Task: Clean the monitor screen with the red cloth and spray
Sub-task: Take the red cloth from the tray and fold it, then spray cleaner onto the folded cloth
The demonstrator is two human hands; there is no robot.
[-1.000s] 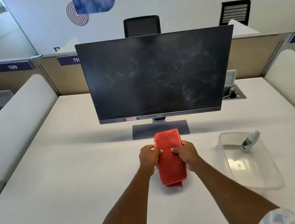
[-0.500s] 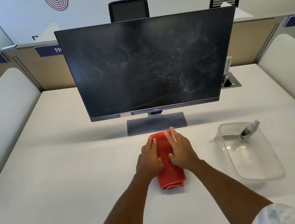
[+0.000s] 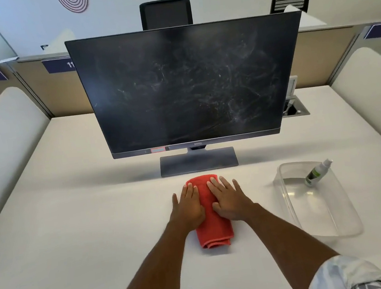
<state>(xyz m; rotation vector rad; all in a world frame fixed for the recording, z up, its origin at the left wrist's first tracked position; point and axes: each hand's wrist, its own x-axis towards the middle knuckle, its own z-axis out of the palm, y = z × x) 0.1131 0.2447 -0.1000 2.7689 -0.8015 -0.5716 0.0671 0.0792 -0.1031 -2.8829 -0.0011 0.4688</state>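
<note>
Both hands lie flat and open on the folded red cloth [image 3: 211, 213]; the small white spray bottle [image 3: 317, 173] sits rightward, nearer the right hand [image 3: 230, 199] than the left hand [image 3: 188, 207]

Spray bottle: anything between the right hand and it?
Nothing visible. The right hand lies flat on the red cloth; bare table lies between it and the clear tray. The spray bottle leans inside, so only the tray's low near wall must be cleared.

desk [image 3: 75, 230] | white | on it: monitor [image 3: 187, 84], red cloth [image 3: 212, 225], clear tray [image 3: 323, 219]
</note>
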